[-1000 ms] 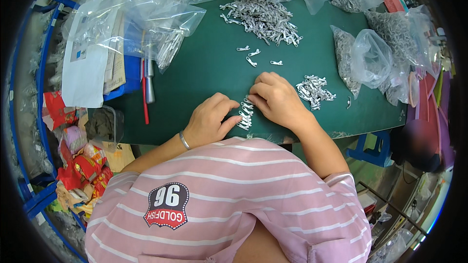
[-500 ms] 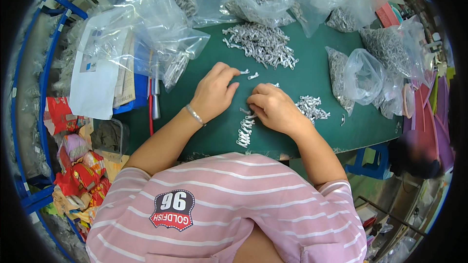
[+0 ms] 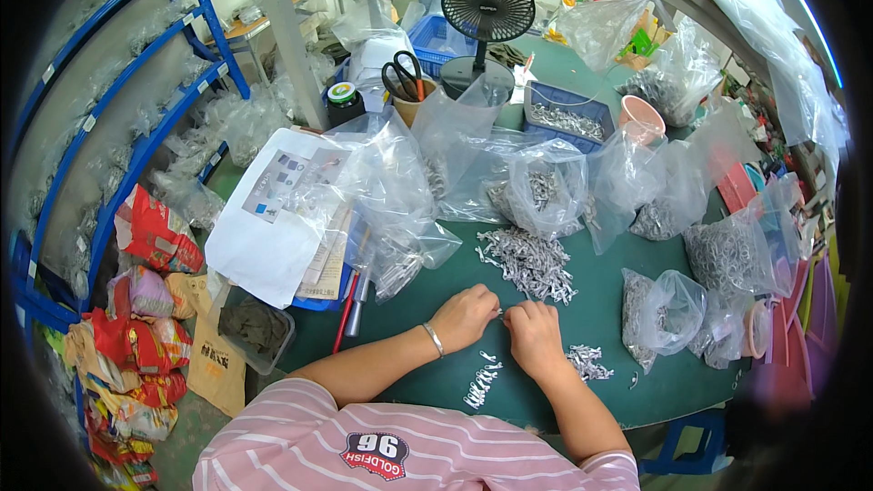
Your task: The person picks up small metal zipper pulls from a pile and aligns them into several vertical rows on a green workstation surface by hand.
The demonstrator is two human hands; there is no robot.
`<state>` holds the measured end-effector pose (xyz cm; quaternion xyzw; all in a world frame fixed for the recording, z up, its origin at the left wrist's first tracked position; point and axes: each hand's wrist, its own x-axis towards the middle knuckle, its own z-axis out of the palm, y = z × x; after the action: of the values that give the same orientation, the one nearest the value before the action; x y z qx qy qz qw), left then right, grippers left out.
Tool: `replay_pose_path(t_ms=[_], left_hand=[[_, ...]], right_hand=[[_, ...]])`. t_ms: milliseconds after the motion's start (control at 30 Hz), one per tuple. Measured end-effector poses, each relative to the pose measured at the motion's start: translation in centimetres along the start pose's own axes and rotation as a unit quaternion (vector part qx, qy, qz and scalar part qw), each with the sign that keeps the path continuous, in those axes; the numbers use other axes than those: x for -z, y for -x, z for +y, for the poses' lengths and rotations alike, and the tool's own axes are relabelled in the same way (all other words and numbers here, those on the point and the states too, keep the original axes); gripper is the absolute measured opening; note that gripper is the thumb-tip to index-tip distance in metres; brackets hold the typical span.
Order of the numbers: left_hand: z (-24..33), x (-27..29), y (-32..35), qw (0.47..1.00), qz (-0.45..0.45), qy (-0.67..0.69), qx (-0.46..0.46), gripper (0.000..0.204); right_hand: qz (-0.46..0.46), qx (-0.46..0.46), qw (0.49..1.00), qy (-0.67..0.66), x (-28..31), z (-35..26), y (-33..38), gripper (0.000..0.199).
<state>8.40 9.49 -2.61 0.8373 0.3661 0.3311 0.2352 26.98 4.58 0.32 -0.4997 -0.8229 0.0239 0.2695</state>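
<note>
Metal clip (image 3: 501, 312) pinched between both hands' grip.

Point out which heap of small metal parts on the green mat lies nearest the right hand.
The small heap just right of the right hand, almost touching it. The big heap lies farther up the mat, and the row sits below, between the wrists.

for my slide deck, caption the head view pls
Both hands, left hand and right hand, pinch small metal parts on a green table.
</note>
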Motion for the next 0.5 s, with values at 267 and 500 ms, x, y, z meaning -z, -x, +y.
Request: replay_pose_path(t_ms=[267, 500], left_hand=[[1.4, 1.4, 1.1, 0.998, 0.005, 0.054, -0.020, 0.018], [2.6, 2.7, 2.7, 0.989, -0.058, 0.092, 0.101, 0.010]], right_hand=[[-0.054, -0.018, 0.995, -0.082, 0.3, -0.6, 2.0, 0.010], [-0.005, -0.137, 0.982, -0.129, 3.2, 0.4, 3.8, 0.011]])
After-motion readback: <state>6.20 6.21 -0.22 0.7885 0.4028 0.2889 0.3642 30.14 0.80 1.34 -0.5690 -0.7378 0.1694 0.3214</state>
